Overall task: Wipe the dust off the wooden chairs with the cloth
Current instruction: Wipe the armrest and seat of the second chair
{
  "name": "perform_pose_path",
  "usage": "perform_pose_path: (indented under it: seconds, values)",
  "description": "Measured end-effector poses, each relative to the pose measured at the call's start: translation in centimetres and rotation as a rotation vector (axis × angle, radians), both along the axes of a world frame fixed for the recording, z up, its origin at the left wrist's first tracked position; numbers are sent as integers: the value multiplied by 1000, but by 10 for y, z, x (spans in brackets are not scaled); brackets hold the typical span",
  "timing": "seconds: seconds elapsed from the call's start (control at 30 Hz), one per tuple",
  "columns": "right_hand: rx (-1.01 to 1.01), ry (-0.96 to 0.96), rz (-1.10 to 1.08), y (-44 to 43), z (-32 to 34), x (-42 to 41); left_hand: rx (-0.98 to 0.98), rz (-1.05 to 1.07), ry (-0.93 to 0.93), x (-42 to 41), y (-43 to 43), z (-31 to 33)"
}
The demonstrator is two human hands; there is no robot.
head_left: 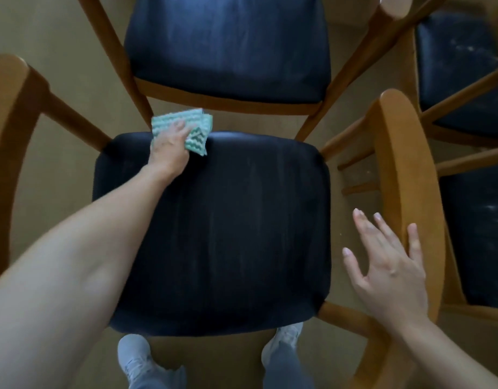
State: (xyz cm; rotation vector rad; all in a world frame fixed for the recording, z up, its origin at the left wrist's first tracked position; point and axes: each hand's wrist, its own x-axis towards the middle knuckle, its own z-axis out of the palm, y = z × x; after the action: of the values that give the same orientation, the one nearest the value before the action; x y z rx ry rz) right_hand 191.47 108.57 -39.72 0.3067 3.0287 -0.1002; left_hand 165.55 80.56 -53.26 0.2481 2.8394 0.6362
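Cloth: a folded green-and-white zigzag rag, lying under the left hand at the far edge of the seat, part of it hanging out past the fingertips.
Left hand: reaching out at full stretch and holding the cloth down on the padding, fingers laid over it and the thumb seeming to be pinching a fold.
Right hand: hanging spread and holding nothing, well apart from the left, one finger lying against the curved wooden rail just beyond it.
Nearest chair: its dark padded seat is sitting between the two hands, showing faint pale streaks running front to back.
Step in hand: I'd say the person is wiping this seat, working along its far edge.
Next move: it is probably calling for a firm pull of the cloth back toward the body, then passes over the wooden rails on both sides, with the free hand steadying the frame.
Second chair: standing just past the left hand, its seat looking hazy with dust.
Chairs to the right: standing beyond the right hand, their dark seats carrying whitish specks, so they are likely waiting their turn.
Shoes: pale, planted on the tan floor below both arms.
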Motion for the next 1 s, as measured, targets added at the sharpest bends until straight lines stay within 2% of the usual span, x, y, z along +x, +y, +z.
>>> perform_pose_path:
  seconds: [0.13, 0.23, 0.3, 0.43, 0.6, 0.67, 0.73, 0.77, 0.83, 0.93, 1.0]
  values:
    - [10, -10, 3, -1, 2, -1, 107, -1, 31, 54, 7, -25]
    - [7, -16, 4, -3, 3, 0, 147, -101, 12, 107, 17, -23]
    - [1, -13, 7, -3, 4, 1, 141, -210, 1, 154, 21, -17]
    - [-7, -17, 5, -4, 6, 2, 79, -572, -25, 241, 16, 1]
    - [-5, -12, -8, -6, 5, 2, -78, -787, -361, 295, 21, 22]
    - [-7, -9, -14, -6, 5, 2, -30, -845, -429, 308, 19, 29]
    - [-12, -5, -19, -5, 5, 2, -9, -845, -453, 319, 16, 30]
    - [-15, -4, -20, -5, 5, 2, -28, -837, -549, 325, 14, 29]
    - [-23, -2, -22, -5, 4, 1, -37, -788, -621, 326, 12, 30]
    - [-35, 5, -25, -4, 3, 1, 48, -550, -696, 288, 25, 37]
    - [-48, 12, -28, -4, 4, 1, 206, -426, -726, 243, 37, 44]
